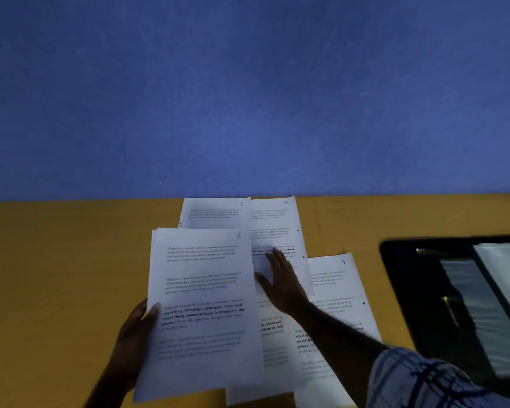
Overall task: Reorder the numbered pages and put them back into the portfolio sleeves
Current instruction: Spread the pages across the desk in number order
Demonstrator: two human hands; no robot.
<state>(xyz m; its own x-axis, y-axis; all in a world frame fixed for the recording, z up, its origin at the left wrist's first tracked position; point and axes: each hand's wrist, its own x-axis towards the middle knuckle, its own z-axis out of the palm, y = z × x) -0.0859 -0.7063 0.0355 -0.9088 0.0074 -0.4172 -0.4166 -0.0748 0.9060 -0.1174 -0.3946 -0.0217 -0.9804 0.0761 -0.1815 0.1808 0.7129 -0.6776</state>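
Sorting midway. Left hand [136, 328] grips stack [203, 304] topped by page 6. Right hand [280, 278], fingers flat, presses page 3 [277, 225] on tabletop [56, 275]. Page 1 [215, 212], page 9 [342, 290] loose nearby. Portfolio [424, 290] open at right; refilling sleeves apparently not started.

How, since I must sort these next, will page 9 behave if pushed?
Page 9 looks a single flat sheet, so probably floppy if lifted by one edge. On the smooth table it likely slides easily, perhaps dragging overlapping page 3.
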